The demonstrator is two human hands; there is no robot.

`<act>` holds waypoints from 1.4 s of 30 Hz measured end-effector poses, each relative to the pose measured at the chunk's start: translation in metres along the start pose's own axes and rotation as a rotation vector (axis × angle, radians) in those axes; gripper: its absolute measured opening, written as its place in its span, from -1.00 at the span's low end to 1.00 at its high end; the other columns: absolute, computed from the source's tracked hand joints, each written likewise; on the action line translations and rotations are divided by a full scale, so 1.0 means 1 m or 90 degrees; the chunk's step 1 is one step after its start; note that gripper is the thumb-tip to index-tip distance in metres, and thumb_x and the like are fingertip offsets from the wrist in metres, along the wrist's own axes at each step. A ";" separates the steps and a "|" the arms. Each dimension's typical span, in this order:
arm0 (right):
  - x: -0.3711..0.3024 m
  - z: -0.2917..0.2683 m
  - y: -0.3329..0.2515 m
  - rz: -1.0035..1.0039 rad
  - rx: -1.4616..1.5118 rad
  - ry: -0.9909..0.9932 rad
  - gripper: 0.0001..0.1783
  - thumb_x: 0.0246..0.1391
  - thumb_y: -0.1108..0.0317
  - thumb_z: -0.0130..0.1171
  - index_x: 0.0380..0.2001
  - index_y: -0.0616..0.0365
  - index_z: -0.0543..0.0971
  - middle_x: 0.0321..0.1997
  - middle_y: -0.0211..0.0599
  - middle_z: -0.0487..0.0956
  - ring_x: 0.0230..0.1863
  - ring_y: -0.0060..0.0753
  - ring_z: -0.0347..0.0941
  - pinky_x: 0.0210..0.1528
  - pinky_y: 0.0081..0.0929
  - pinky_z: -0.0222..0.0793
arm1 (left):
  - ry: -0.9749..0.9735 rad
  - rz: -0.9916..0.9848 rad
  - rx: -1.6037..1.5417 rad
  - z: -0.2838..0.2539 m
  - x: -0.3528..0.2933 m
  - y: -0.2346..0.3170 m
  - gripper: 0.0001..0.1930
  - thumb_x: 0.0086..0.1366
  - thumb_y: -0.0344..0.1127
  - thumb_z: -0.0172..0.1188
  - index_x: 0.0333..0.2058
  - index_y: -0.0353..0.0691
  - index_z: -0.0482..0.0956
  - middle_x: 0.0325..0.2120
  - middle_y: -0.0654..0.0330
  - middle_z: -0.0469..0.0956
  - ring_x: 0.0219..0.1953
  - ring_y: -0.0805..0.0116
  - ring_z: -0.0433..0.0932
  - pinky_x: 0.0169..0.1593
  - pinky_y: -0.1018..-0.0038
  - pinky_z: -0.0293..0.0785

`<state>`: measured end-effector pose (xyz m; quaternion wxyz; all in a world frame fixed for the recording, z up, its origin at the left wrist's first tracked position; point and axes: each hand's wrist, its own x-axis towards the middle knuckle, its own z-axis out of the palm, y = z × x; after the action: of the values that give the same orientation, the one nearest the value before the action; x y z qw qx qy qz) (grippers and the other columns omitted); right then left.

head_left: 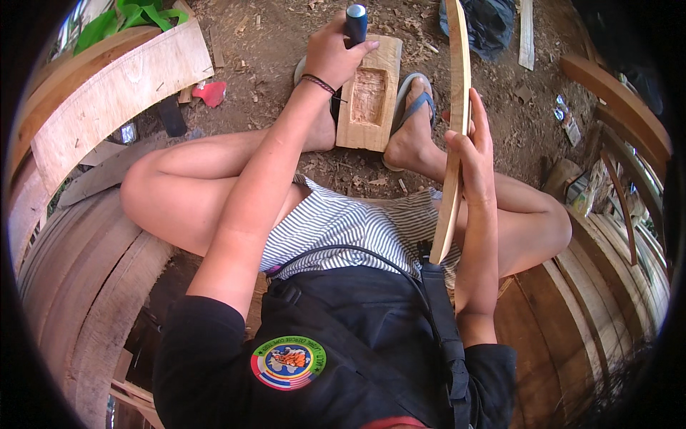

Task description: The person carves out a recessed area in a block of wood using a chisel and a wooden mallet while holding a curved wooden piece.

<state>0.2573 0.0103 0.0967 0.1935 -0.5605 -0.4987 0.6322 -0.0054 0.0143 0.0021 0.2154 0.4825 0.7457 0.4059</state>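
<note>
At the frame's upper centre, your left hand [337, 58] grips a blue-handled tool [356, 26] by the recessed wooden block's [369, 100] upper end; rightward, your right hand [477, 159] holds a wooden strip [460, 71] between thumb and fingers.

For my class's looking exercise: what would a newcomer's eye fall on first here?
Probably the wooden block between the feet, with its rough rectangular hollow. At its far end, the left hand grips a dark-blue handle; to the right, the right hand holds a long wooden strip.
</note>
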 end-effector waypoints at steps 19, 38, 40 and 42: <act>-0.003 0.003 0.002 -0.023 0.009 0.015 0.00 -0.13 0.37 0.16 0.44 0.20 0.02 0.16 -0.01 0.40 -0.14 -0.43 0.46 -0.15 -0.52 0.41 | 0.028 0.056 0.008 0.006 -0.006 -0.008 -0.54 -0.01 0.02 0.52 -0.36 -0.21 0.57 -0.49 0.14 0.67 -0.40 0.27 0.68 -0.26 0.38 0.59; -0.002 0.002 0.002 -0.015 0.001 0.011 0.02 -0.14 0.37 0.16 0.44 0.24 0.01 0.08 0.00 0.43 -0.25 -0.46 0.46 -0.27 -0.54 0.41 | -0.013 -0.020 0.038 0.009 -0.006 -0.015 -0.56 0.01 0.02 0.51 -0.37 -0.23 0.59 -0.49 0.11 0.67 -0.38 0.26 0.69 -0.24 0.37 0.59; -0.003 0.004 0.001 -0.017 0.004 0.017 0.02 -0.14 0.37 0.16 0.44 0.23 0.01 0.11 0.02 0.42 -0.22 -0.44 0.47 -0.25 -0.54 0.41 | -0.014 -0.020 0.035 0.009 -0.005 -0.015 -0.56 0.01 0.01 0.50 -0.37 -0.24 0.59 -0.49 0.11 0.67 -0.38 0.26 0.69 -0.24 0.37 0.59; -0.003 0.004 -0.001 -0.011 -0.001 0.014 0.02 -0.14 0.37 0.15 0.44 0.24 0.01 0.12 0.03 0.42 -0.20 -0.44 0.47 -0.24 -0.54 0.42 | -0.013 -0.030 0.017 0.009 -0.006 -0.015 -0.56 0.01 0.01 0.50 -0.38 -0.24 0.60 -0.50 0.10 0.67 -0.38 0.26 0.69 -0.23 0.37 0.59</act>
<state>0.2542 0.0060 0.0983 0.2038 -0.5635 -0.5020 0.6236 -0.0048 0.0098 -0.0152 0.2264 0.4720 0.7596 0.3859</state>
